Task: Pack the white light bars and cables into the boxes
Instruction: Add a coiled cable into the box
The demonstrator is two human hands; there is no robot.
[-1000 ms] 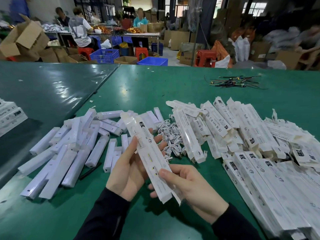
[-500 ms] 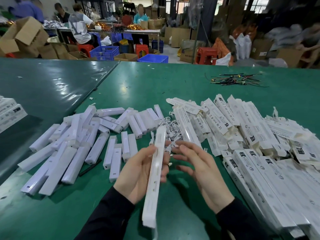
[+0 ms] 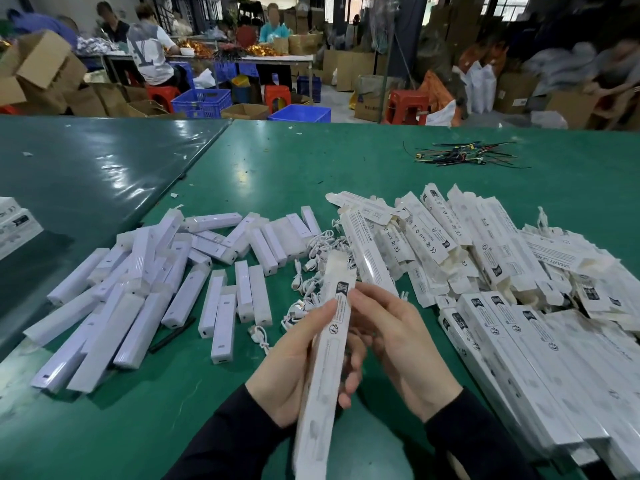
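From the head view, our left hand [image 3: 291, 368] holds a long box [image 3: 325, 362], fingers wrapped round it. The box runs from near our body up and away, its open flap at the far end. Our right hand [image 3: 398, 344] rests on its right side with loose fingers. The cables [image 3: 311, 258] lie just past that flap; the bars [image 3: 145, 292] lie to the left, nearer our left hand.

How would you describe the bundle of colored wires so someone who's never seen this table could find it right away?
Start at the green table and look to its far right side, beyond the heap of white boxes. The wires lie there alone on bare green. They are thin, dark and multicolored strands, unlike the white cables piled nearer the middle.
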